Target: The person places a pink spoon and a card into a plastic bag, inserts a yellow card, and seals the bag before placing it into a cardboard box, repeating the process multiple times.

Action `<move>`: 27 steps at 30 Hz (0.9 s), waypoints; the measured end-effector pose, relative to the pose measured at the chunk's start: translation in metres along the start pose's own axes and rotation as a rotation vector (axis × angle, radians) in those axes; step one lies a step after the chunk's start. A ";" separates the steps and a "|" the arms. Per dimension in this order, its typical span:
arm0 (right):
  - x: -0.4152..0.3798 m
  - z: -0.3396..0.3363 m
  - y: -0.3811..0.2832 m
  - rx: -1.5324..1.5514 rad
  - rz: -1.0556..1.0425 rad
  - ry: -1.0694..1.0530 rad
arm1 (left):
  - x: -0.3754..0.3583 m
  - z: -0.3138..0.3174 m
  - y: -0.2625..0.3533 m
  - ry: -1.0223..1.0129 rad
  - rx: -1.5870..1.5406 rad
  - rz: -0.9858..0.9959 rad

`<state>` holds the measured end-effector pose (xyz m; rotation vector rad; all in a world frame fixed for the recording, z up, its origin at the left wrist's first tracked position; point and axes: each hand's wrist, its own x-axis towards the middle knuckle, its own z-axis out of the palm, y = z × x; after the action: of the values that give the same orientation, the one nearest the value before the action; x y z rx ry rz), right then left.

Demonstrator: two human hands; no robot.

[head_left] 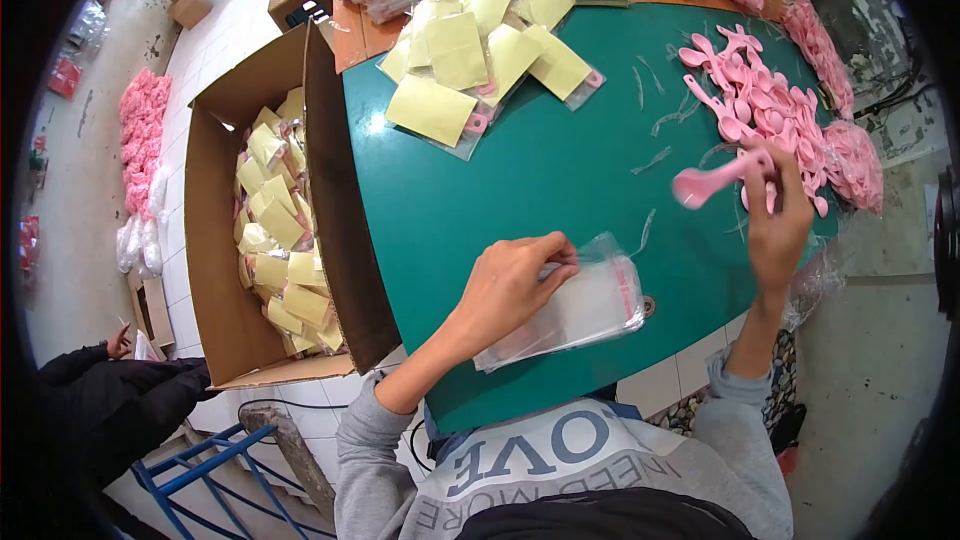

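Note:
My right hand [780,220] is closed around the handle of a pink plastic spoon [700,185], slightly blurred, held above the table beside the spoon pile. Lower down, my left hand [520,275] pinches the edge of a clear plastic bag [602,255] on top of a stack of clear bags [570,325] near the table's front edge. Loose pink spoons [765,95] lie heaped on the right side of the green table [480,200]. Packed bags with yellow cards [457,50] and pink spoons inside are piled at the back left.
A tall cardboard box [340,190] full of packed yellow-card bags stands against the table's left side. Clear plastic strips [645,230] are scattered on the tabletop. Bagged pink spoons [820,55] line the right edge. Another person's dark sleeve [75,365] is at lower left.

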<state>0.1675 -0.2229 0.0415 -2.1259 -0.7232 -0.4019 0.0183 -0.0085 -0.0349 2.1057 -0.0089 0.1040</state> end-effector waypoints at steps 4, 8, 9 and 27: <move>-0.041 0.015 -0.028 0.196 -0.037 -0.147 | 0.000 -0.015 0.018 -0.046 -0.089 -0.196; -0.050 0.023 -0.025 0.053 -0.058 -0.226 | -0.010 -0.023 0.009 0.082 -0.028 -0.071; -0.050 0.020 -0.026 0.054 -0.032 -0.239 | -0.012 -0.027 0.009 0.104 -0.018 -0.073; -0.047 0.032 -0.053 0.637 0.107 0.014 | -0.017 -0.034 0.019 0.066 -0.812 -0.360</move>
<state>0.0988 -0.1881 0.0302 -1.5476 -0.6216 -0.1030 -0.0020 0.0102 -0.0024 1.2658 0.3155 -0.0448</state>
